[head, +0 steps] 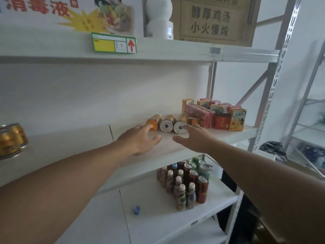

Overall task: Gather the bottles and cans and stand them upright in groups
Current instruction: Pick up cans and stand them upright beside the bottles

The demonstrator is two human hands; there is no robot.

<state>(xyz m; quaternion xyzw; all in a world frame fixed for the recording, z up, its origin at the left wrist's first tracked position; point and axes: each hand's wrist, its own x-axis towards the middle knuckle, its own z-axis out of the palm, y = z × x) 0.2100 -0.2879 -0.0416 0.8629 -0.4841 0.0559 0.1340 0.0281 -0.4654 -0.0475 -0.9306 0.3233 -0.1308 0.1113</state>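
Observation:
Three golden cans lie on their sides on the middle shelf (73,147), bottoms toward me: a middle can (167,124), a right can (180,125), and a left one whose orange end (152,122) faces me. My left hand (140,140) is spread open, fingertips touching the orange end. My right hand (193,138) is open too, fingers reaching the right can's bottom. Two golden cans (10,140) stand upright at the shelf's far left. On the lower shelf stands a group of bottles and cans (184,184).
Drink cartons and red boxes (218,114) crowd the right end of the middle shelf. A small blue object (136,209) lies on the lower shelf. The top shelf carries a white bottle (159,18) and a cardboard box (212,20). Metal uprights (274,95) stand at right.

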